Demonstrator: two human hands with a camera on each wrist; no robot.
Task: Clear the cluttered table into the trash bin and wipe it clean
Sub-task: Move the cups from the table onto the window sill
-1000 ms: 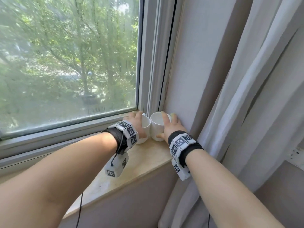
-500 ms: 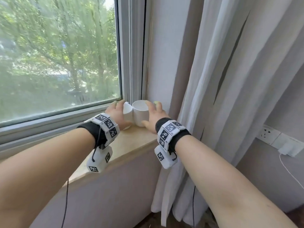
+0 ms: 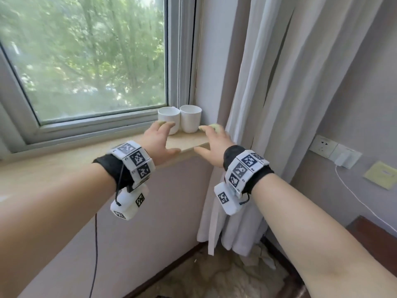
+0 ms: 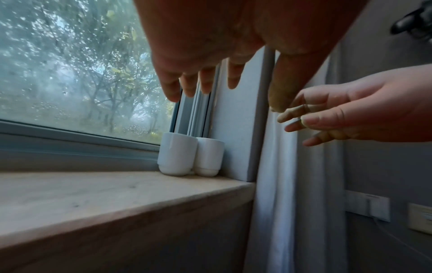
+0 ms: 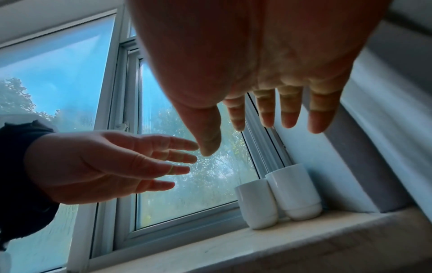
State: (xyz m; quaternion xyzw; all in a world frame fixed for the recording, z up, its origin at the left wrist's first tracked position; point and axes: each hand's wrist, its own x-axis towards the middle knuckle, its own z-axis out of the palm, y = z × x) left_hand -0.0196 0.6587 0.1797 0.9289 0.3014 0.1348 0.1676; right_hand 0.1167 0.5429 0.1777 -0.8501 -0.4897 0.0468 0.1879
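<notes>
The window [image 3: 86,61] and curtain [image 3: 279,104] frame a sill [image 3: 64,166] that carries two white cups [image 3: 180,120], upright and touching, tucked into the corner, probably to keep them clear of the table being wiped. No table or bin is in view. Left hand [image 3: 160,143] and right hand [image 3: 213,147] hover just before the cups, each grip released and empty.

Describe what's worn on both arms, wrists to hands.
Forearms are bare, no sleeves. Each wrist has a black fabric band under a strap of white tiles printed with black square markers, and a white marked camera box hanging below. A thin black cable runs from the left wrist. The left hand and right hand are gloveless.
</notes>
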